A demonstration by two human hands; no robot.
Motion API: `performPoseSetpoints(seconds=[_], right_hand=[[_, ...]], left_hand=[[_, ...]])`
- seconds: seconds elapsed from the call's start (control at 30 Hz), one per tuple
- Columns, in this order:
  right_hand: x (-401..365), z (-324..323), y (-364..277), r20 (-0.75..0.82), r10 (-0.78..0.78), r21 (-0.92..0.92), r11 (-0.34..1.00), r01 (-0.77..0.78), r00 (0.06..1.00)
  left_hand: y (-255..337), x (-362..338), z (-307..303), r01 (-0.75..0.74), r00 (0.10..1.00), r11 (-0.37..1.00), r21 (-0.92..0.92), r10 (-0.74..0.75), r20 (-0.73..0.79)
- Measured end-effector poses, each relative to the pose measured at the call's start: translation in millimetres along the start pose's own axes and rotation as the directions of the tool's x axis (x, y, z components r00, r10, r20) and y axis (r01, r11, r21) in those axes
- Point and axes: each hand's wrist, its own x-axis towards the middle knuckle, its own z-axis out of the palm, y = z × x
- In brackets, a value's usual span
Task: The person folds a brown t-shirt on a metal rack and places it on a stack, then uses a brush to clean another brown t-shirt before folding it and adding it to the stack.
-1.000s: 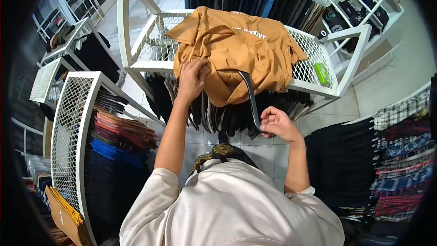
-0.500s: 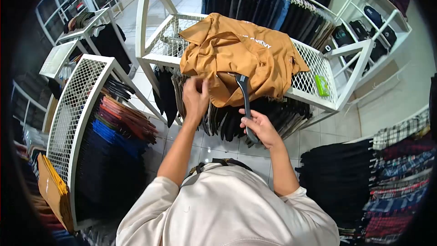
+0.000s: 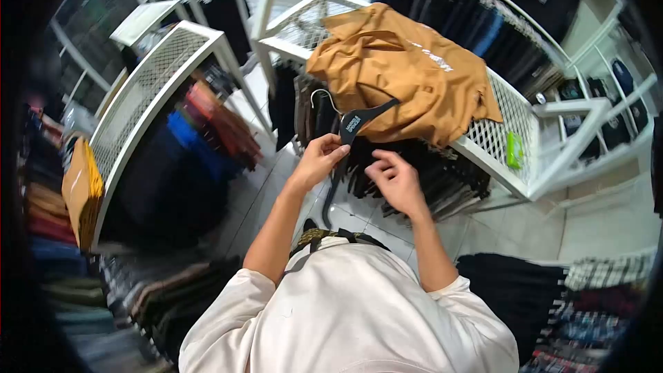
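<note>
Between left fingers (image 3: 340, 150), a black hanger (image 3: 353, 124)

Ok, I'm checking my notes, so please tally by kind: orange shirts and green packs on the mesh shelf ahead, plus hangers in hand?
Shirt: 1
Green pack: 1
Hanger: 1
Total: 3

Green packet (image 3: 514, 150) on white mesh rack (image 3: 510, 97); black clothes (image 3: 511, 293) lower right.
</note>
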Motion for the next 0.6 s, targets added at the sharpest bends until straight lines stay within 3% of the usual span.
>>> performPoseSetpoints(seconds=[0.07, 0.1, 0.17, 0.23, 0.3, 0.33, 0.4, 0.43, 0.5, 0.53, 0.57, 0.6], right_hand=[[12.9, -6.1, -10.2, -0.115, -0.189, -0.166, 0.972, 0.168, 0.975], [21.0, -8.6, -13.3, -0.147, -0.302, -0.266, 0.929, 0.256, 0.942], [38.2, -10.3, -17.1, -0.114, -0.605, -0.597, 0.676, 0.432, 0.788], [48.6, -4.8, -31.4, -0.043, -0.663, -0.653, 0.585, 0.481, 0.747], [57.9, 4.6, -42.9, 0.042, -0.716, -0.642, 0.516, 0.568, 0.697], [66.5, 6.4, -35.7, 0.129, -0.61, -0.453, 0.665, 0.594, 0.782], [72.8, 10.4, -29.9, 0.357, -0.394, -0.023, 0.903, 0.43, 0.847], [72.2, 15.3, -29.0, 0.375, -0.4, -0.014, 0.899, 0.437, 0.836], [72.5, 24.2, -26.2, 0.649, -0.12, 0.195, 0.981, -0.012, 0.751], [74.9, 26.9, -22.6, 0.721, -0.068, 0.195, 0.975, -0.108, 0.69], [77.2, 31.8, -19.4, 0.76, -0.047, 0.228, 0.953, -0.198, 0.649], [80.0, 39.7, -15.8, 0.729, -0.055, 0.265, 0.941, -0.208, 0.682]], left_hand=[[-10.6, -25.1, -31.6, -0.045, 0.995, 0.99, 0.133, 0.057, -0.082], [-16.0, -37.0, -46.5, -0.116, 0.987, 0.991, 0.066, 0.123, -0.106], [0.2, -70.1, -72.6, -0.075, 0.97, 0.986, 0.149, 0.107, -0.22], [5.4, -95.6, -99.4, -0.055, 0.95, 0.976, 0.21, 0.116, -0.291], [11.8, -116.2, -117.0, -0.149, 0.932, 0.97, 0.192, 0.203, -0.302], [8.4, -119.6, -128.0, -0.147, 0.921, 0.969, 0.196, 0.206, -0.33], [-1.2, -120.1, -147.4, -0.088, 0.875, 0.93, 0.357, 0.243, -0.418], [-3.2, -119.5, -154.5, -0.082, 0.866, 0.931, 0.355, 0.243, -0.438], [-3.1, -111.3, -164.8, -0.066, 0.841, 0.895, 0.44, 0.287, -0.458], [3.3, -107.3, -168.5, 0.038, 0.843, 0.869, 0.493, 0.237, -0.483], [1.3, -98.5, -174.3, 0.041, 0.84, 0.871, 0.489, 0.235, -0.489], [-4.3, -86.5, -182.3, -0.058, 0.776, 0.778, 0.626, 0.43, -0.462]])
